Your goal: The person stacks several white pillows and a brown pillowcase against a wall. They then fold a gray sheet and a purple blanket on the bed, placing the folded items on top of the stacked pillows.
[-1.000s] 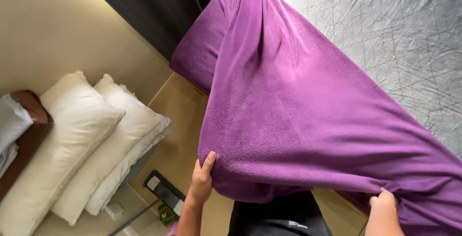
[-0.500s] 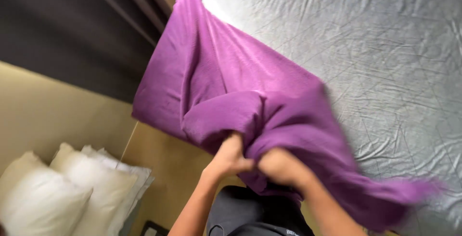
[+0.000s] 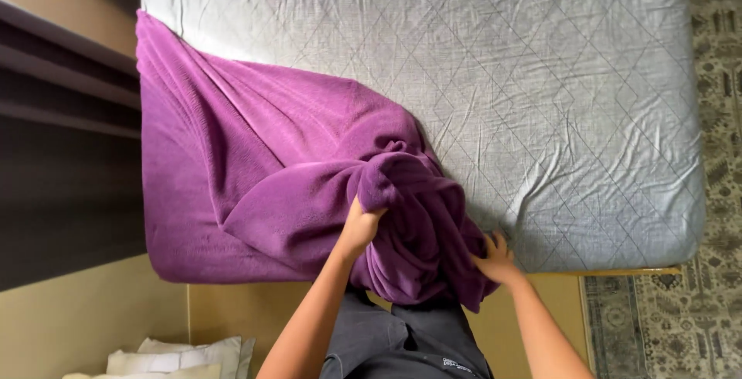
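A purple fleece blanket (image 3: 255, 170) lies bunched over the left part of a bed with a grey quilted mattress cover (image 3: 541, 78). My left hand (image 3: 360, 227) grips a gathered fold of the blanket near its middle. My right hand (image 3: 495, 257) presses on the blanket's lower bunched edge at the near side of the bed, fingers spread and partly buried in the fabric. The bunch hangs over the bed edge in front of my dark trousers (image 3: 406, 344).
White pillows (image 3: 178, 354) lie on the tan floor at the lower left. A dark wall or headboard (image 3: 62, 155) runs along the left. A patterned rug (image 3: 696, 302) covers the floor at the right, beside the bed's wooden frame edge (image 3: 618, 272).
The blanket was held up spread wide; it has come down onto the bed and been gathered into a bunch. My view has swung from the pillows toward the mattress.
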